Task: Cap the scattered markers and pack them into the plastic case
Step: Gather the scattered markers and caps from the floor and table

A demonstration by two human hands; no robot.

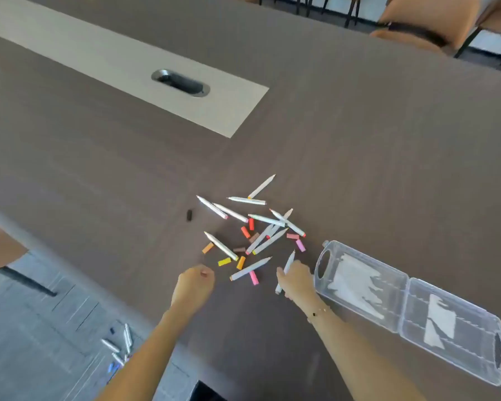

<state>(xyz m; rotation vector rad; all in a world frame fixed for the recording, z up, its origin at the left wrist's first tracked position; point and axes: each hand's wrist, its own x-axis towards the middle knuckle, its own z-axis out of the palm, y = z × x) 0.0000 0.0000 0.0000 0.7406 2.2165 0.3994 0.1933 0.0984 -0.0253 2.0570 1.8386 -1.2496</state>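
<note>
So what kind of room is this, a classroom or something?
Probably a meeting room or office. The long brown table has a pale centre strip with a cable port for plugs, and tan chairs stand along its far side.

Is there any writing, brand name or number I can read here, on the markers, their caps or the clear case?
None can be read.
Markers: white barrels, any print too small and blurred to make out.
Loose caps: plain colours, no visible text.
Plastic case: clear, with pale patches inside; no lettering can be made out.

no readable text, labels or numbers
</note>
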